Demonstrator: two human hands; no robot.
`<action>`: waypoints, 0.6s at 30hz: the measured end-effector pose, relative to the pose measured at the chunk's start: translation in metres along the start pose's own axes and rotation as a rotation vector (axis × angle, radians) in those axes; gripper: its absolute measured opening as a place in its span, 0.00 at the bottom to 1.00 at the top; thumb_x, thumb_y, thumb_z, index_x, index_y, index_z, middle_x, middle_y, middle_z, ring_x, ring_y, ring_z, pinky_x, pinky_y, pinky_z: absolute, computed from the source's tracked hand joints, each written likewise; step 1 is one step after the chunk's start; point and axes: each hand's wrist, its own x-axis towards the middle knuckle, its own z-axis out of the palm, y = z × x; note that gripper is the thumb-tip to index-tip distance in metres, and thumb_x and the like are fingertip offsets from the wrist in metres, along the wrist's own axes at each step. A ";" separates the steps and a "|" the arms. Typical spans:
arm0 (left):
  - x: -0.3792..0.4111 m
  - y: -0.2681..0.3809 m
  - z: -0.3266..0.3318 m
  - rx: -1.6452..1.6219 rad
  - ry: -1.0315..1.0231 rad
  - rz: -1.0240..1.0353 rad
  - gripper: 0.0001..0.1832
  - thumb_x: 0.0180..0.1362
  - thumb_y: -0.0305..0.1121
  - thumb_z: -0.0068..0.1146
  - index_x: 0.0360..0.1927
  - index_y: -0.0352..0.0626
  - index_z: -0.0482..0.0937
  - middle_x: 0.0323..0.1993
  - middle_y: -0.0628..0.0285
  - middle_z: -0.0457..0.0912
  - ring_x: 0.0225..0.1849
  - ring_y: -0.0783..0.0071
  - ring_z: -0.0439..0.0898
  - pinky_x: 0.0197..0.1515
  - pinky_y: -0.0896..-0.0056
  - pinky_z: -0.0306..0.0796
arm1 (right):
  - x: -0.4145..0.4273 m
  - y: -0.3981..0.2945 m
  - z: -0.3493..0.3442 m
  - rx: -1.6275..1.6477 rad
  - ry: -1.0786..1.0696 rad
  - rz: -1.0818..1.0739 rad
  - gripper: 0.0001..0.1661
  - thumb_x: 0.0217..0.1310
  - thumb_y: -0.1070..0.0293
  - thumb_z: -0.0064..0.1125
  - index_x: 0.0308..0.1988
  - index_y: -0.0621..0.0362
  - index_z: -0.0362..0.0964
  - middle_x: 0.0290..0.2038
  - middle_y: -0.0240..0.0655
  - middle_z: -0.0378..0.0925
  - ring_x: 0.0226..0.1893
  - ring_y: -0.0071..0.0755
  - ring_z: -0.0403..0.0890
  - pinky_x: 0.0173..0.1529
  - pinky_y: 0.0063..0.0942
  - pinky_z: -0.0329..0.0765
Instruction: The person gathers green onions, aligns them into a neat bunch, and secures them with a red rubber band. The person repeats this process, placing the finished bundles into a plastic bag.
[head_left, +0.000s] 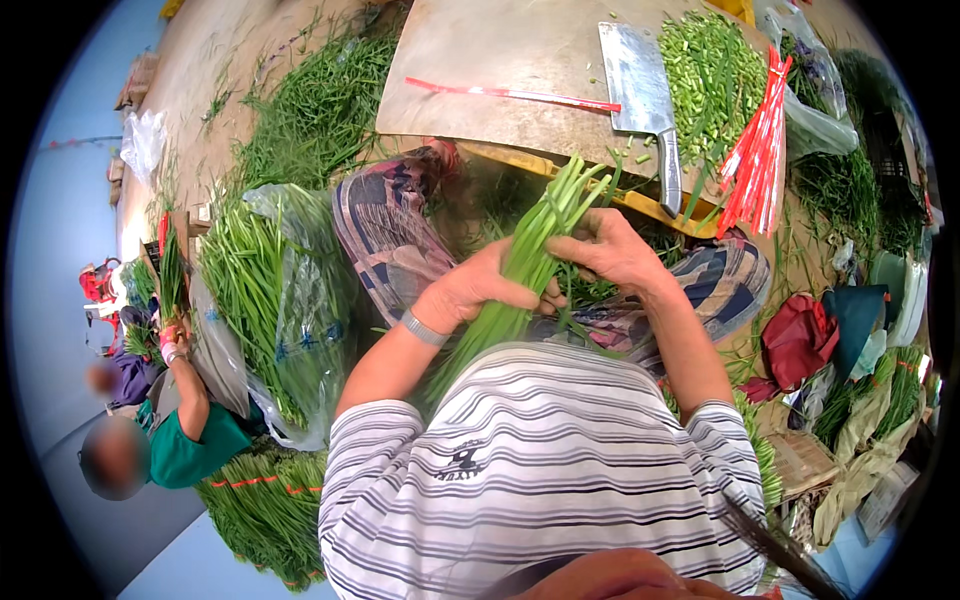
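Note:
My left hand (480, 285), with a metal watch band at the wrist, is wrapped around a bunch of long green leafy stalks (532, 255). The cut pale ends point up and away from me; the leaves run down against my striped shirt. At the bunch's right side, my right hand (600, 251) pinches a thin green leaf or stalk. A cleaver (641, 82) lies on the board (487, 45), its handle over the near edge. One red tie strip (517, 94) reaches to the blade. Right of it hangs a bundle of red and white tie strips (757, 150), beside chopped stalk ends (709, 90).
At left stands a clear plastic bag of green stalks (300, 300); tied bunches (262, 510) lie below it. Loose green trimmings (322, 105) cover the floor. A co-worker in a green shirt (195, 446) sits far left. A dark red bag (799, 341) is at right.

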 end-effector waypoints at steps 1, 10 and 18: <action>0.001 -0.003 0.001 -0.024 -0.027 -0.016 0.36 0.41 0.17 0.66 0.57 0.37 0.65 0.40 0.54 0.79 0.37 0.63 0.82 0.48 0.60 0.78 | -0.001 -0.001 -0.002 -0.054 -0.018 -0.011 0.15 0.58 0.67 0.61 0.42 0.66 0.75 0.21 0.28 0.74 0.14 0.15 0.65 0.17 0.18 0.59; -0.005 -0.009 -0.017 0.761 0.438 0.287 0.30 0.52 0.18 0.57 0.60 0.39 0.65 0.34 0.66 0.77 0.23 0.81 0.74 0.25 0.79 0.69 | -0.035 -0.014 -0.055 0.230 0.271 -0.171 0.12 0.62 0.65 0.54 0.33 0.63 0.77 0.16 0.23 0.67 0.15 0.12 0.63 0.18 0.15 0.58; -0.028 0.015 -0.020 0.272 0.314 0.140 0.27 0.47 0.17 0.61 0.53 0.38 0.69 0.33 0.60 0.78 0.27 0.73 0.78 0.29 0.74 0.73 | -0.046 -0.019 -0.038 -0.811 0.101 -0.452 0.34 0.50 0.59 0.67 0.52 0.68 0.68 0.46 0.43 0.76 0.46 0.37 0.76 0.50 0.31 0.73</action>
